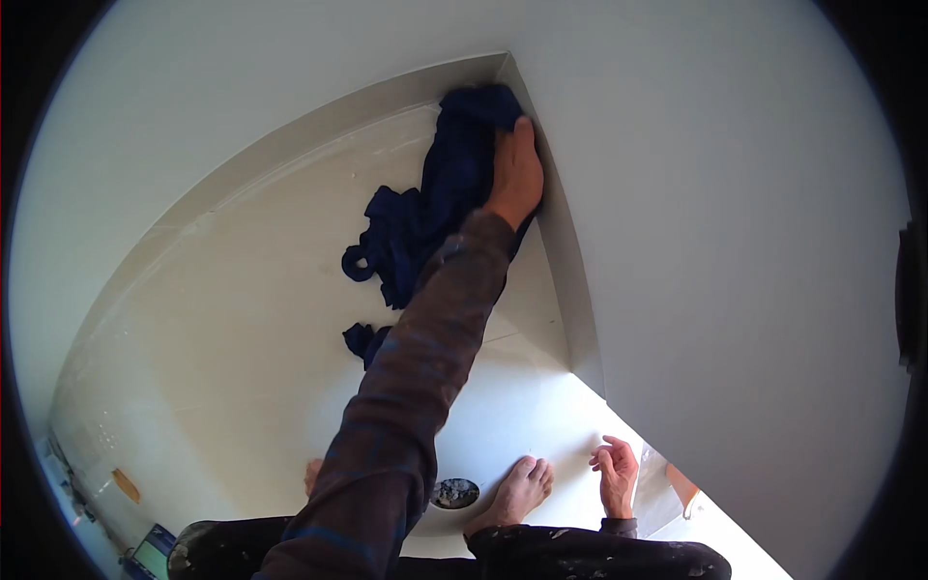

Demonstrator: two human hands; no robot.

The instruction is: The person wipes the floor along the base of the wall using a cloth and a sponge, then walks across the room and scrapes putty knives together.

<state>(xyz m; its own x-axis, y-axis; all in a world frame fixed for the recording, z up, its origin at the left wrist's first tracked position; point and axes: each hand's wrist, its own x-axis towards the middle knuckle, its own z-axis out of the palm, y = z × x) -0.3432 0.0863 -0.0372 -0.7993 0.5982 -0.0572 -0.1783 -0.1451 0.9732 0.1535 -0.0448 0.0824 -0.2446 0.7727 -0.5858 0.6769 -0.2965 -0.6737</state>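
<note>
My left hand (517, 177) presses a crumpled dark blue cloth (459, 159) into the corner, where the floor meets the skirting along the wall. Its fingers are partly hidden in the fabric, with the thumb side facing the right wall. More of the cloth trails over the floor to the left, and a small end of it shows beside my dark sleeve (416, 358). Low on the right, my right hand (616, 474) is held near my right knee, fingers loosely bent and apart, with nothing in them.
Grey skirting (290, 130) runs round the pale tiled floor (242, 290). A round hole (455, 493) with rubble inside lies near my bare right foot (522, 491). An orange-brown piece (126, 485) and a dark rectangular object (150, 556) are at lower left.
</note>
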